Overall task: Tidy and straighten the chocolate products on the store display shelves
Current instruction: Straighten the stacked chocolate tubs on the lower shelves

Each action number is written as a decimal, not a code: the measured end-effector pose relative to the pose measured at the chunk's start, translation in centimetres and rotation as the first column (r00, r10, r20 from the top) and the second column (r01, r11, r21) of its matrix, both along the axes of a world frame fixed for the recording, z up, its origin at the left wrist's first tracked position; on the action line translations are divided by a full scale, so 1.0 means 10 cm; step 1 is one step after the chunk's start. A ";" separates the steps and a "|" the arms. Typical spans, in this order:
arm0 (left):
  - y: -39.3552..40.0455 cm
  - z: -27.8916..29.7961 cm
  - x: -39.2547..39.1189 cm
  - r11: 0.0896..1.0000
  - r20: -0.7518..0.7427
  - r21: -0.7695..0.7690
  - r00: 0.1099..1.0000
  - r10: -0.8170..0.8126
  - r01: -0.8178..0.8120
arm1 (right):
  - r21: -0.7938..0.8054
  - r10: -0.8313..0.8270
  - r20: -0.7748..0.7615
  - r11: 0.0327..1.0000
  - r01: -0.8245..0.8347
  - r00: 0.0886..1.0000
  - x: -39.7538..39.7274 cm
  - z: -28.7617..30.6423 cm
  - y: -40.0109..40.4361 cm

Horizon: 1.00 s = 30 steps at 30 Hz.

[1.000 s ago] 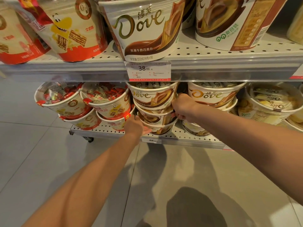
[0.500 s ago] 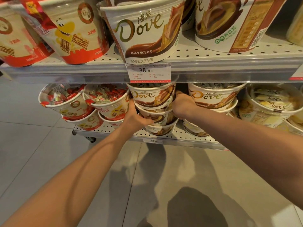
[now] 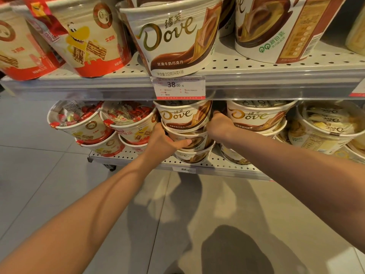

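Starting at the left of the lower shelf (image 3: 197, 165), two stacks of red-and-white wafer tubs (image 3: 92, 127) sit tilted with clear lids showing wrapped sweets. Just right of them stands a stack of three brown Dove tubs (image 3: 184, 119), directly under the price tag (image 3: 178, 88) reading 38.00 on the upper shelf edge (image 3: 79, 89).

The left hand (image 3: 164, 141) holds the left side of that stack at the middle tub (image 3: 189, 138). Its thumb lies straight across the tub's front, pointing right, while its fingers reach behind the tub's left flank, between it and the nearest wafer tub, and are mostly hidden there. So the tub sits in the fork between thumb and fingers, gripped.

The right hand (image 3: 220, 126) presses against the stack's right side, at the seam between the top tub and the middle one. Its fingers (image 3: 214, 115) curl into the dark gap between this stack and the neighbouring Dove tub stack (image 3: 254, 117); the tips are out of sight, so exactly what they touch cannot be told, though the knuckles rest against the top tub's wall.

Farther right lie pale yellow Dove tubs (image 3: 327, 127), tipped forward. Above, large Dove tubs (image 3: 171, 36) stand on the upper shelf.
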<state>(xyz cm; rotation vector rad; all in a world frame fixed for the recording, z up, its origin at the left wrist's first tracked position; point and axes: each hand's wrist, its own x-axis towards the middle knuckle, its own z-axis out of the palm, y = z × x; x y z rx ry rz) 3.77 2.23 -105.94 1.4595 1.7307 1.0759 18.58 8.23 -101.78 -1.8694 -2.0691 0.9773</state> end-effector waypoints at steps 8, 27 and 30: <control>0.06 0.08 -0.13 0.996 -0.287 0.040 0.954 0.085 -0.077 | 0.044 -0.015 -0.052 0.999 0.018 0.999 0.10 -0.01 -0.02; 0.14 0.06 0.10 0.945 0.028 -0.028 0.945 0.326 -0.325 | -0.289 -0.324 -0.541 0.938 0.190 0.776 0.00 0.17 -0.06; 0.20 0.05 0.15 0.934 0.017 -0.044 0.935 0.355 -0.354 | -0.354 -0.363 -0.588 0.919 0.173 0.723 0.01 0.17 -0.08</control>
